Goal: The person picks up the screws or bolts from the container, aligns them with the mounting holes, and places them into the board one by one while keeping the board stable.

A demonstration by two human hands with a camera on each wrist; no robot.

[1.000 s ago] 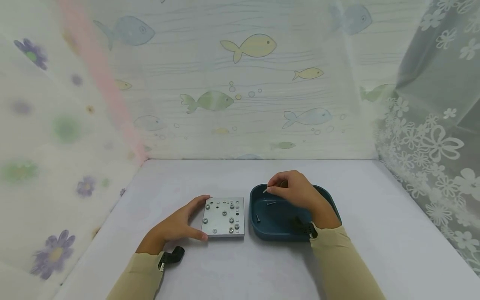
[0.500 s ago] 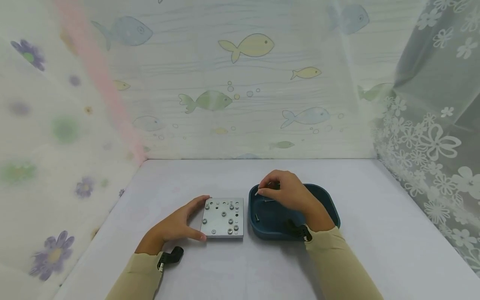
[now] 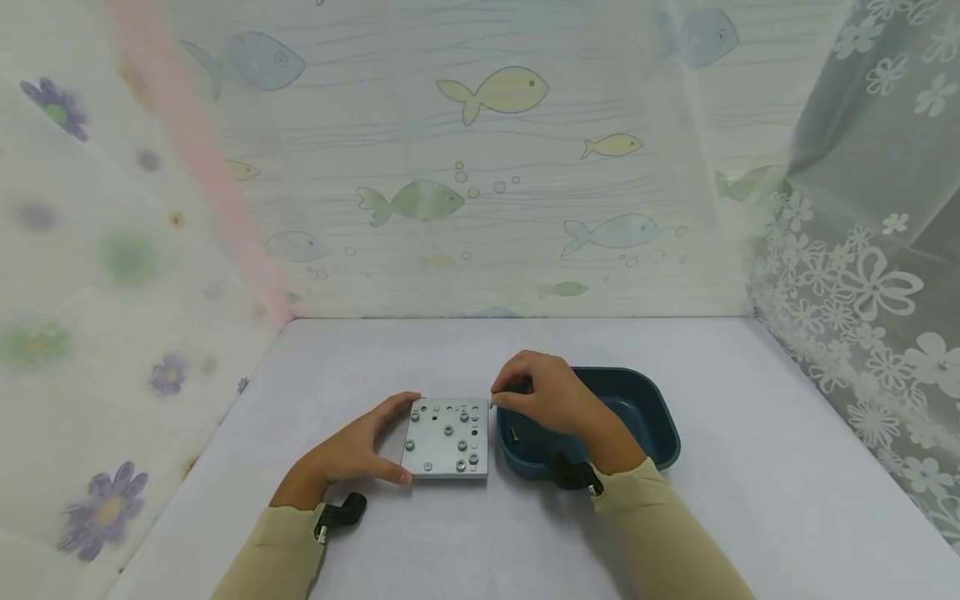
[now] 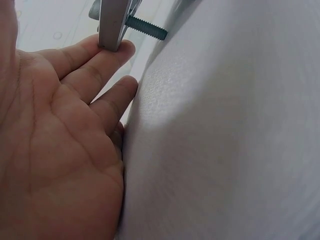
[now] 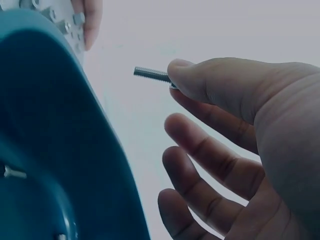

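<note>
A square silver metal plate (image 3: 442,454) lies at the middle of the table, with several socket-head screws standing in its holes. My left hand (image 3: 360,450) grips its left side, thumb at the near corner and fingers at the far one. In the left wrist view a threaded shank (image 4: 147,28) sticks out below the plate. My right hand (image 3: 551,396) pinches a small screw (image 5: 152,74) between thumb and index finger, thread end pointing away from the fingertips. It is just past the plate's far right corner, over the left rim of a dark blue tray (image 3: 660,417).
Loose screws lie in the tray, one small screw (image 3: 514,435) near its left wall; my right hand and forearm hide part of the inside. A white cloth covers the table (image 3: 450,542). Patterned curtains (image 3: 495,250) stand at the back and both sides.
My right hand has moved left with the screw, from over the tray to the gap beside the plate. My left hand keeps its hold on the plate.
</note>
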